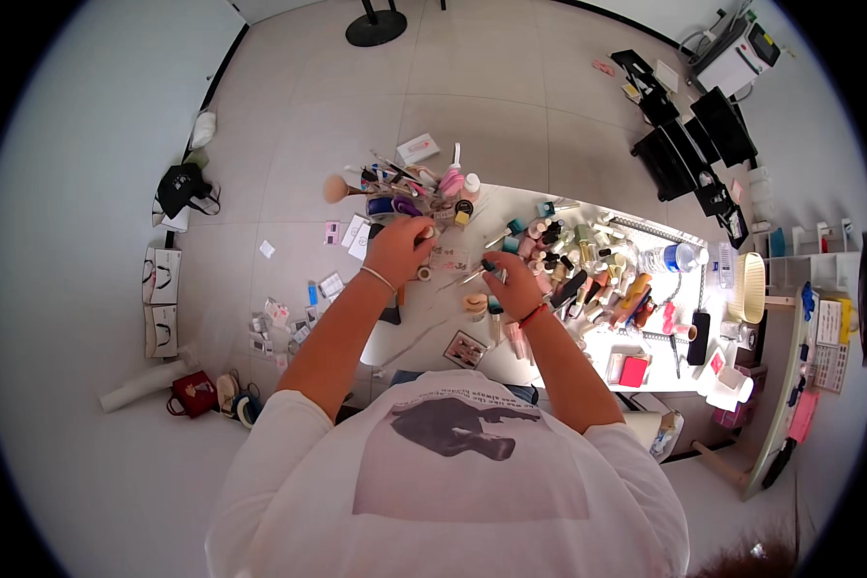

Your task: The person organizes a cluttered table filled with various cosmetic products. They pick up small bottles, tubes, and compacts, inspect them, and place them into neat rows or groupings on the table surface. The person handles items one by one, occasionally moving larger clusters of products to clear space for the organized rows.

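My left hand (402,250) is closed, its fingertips pinched at a small pale round thing, partly hidden by the fingers. Opposite it, my right hand (517,289) grips a thin stick-like tool (470,276) with a dark end, its slim part pointing left over the white table (409,339). Between the hands lies a small clear pinkish case (449,258). A small round jar (425,274) sits beside my left fingers. Near my right wrist are a beige sponge-like piece (475,302) and a pink tube (516,339). An eyeshadow palette (465,349) lies nearer me.
Crowded nail polish bottles (568,255) cover the table's right half, along with a water bottle (667,258) and a black phone (700,337). Makeup brushes (395,178) fan out at the far left, including a fluffy brush (335,189). Black cases (674,154) stand on the floor.
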A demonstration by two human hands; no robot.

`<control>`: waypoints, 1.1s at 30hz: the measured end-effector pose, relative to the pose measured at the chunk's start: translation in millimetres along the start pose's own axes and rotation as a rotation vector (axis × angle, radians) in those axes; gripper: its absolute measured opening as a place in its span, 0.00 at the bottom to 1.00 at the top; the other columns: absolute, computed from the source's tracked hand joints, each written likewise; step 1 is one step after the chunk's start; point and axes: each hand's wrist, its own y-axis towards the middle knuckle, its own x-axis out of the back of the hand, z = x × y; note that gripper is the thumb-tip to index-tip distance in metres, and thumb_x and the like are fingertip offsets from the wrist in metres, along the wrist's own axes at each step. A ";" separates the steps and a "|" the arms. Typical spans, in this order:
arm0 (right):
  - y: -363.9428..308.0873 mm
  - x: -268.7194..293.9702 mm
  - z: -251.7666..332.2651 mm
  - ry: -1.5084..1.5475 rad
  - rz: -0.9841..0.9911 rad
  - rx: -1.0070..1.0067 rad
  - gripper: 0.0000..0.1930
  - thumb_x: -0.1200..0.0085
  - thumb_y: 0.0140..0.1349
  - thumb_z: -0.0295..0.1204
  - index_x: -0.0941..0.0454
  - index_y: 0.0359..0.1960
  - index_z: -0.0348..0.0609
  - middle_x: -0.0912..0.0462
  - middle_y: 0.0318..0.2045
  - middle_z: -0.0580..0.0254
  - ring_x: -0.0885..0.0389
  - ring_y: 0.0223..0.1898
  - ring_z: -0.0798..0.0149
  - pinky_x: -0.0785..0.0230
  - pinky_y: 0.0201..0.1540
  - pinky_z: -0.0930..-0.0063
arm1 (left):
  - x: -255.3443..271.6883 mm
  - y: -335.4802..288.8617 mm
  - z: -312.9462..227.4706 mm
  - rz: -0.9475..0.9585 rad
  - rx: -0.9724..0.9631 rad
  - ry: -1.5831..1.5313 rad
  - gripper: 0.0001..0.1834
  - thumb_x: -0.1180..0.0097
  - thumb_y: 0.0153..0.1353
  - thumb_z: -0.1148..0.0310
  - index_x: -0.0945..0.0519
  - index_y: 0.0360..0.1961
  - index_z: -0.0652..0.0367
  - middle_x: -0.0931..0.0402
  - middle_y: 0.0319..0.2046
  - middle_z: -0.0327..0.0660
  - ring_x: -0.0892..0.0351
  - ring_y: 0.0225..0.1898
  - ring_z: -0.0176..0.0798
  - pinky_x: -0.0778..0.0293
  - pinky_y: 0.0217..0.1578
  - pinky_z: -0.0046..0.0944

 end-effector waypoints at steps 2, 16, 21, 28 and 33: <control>4.2 2.1 -10.1 -0.043 -0.026 0.006 0.16 0.38 0.56 0.26 0.21 0.48 0.41 0.19 0.47 0.52 0.21 0.50 0.49 0.28 0.52 0.61 | -4.4 9.6 1.0 0.078 -0.039 0.171 0.11 0.41 0.60 0.66 0.23 0.40 0.59 0.22 0.32 0.48 0.19 0.36 0.51 0.23 0.39 0.48; 85.5 -16.4 -1.5 -0.389 0.007 0.293 0.16 0.37 0.51 0.24 0.20 0.44 0.47 0.21 0.49 0.56 0.24 0.51 0.47 0.30 0.54 0.57 | -45.3 34.1 23.6 0.192 -0.042 0.717 0.06 0.44 0.57 0.70 0.21 0.37 0.54 0.18 0.32 0.44 0.15 0.35 0.48 0.19 0.32 0.46; 100.4 -29.5 -2.6 -0.409 0.068 0.226 0.14 0.36 0.51 0.27 0.23 0.40 0.46 0.20 0.45 0.56 0.23 0.50 0.47 0.26 0.49 0.54 | -51.7 34.0 26.9 0.183 -0.086 0.732 0.11 0.42 0.54 0.74 0.24 0.40 0.53 0.19 0.31 0.42 0.15 0.33 0.48 0.20 0.29 0.45; 114.5 -37.3 -17.6 -0.385 0.038 0.246 0.08 0.43 0.55 0.24 0.26 0.36 0.44 0.21 0.37 0.53 0.22 0.42 0.43 0.27 0.42 0.52 | -45.6 27.7 20.7 0.092 -0.148 0.727 0.11 0.41 0.54 0.71 0.24 0.40 0.53 0.20 0.32 0.41 0.15 0.32 0.44 0.19 0.30 0.42; 107.7 -36.3 -11.0 -0.240 0.026 0.281 0.05 0.47 0.57 0.22 0.27 0.35 0.43 0.21 0.35 0.51 0.22 0.39 0.42 0.27 0.39 0.52 | -47.6 5.3 25.6 0.060 -0.115 0.645 0.16 0.44 0.59 0.68 0.24 0.50 0.51 0.22 0.33 0.39 0.17 0.32 0.45 0.21 0.28 0.45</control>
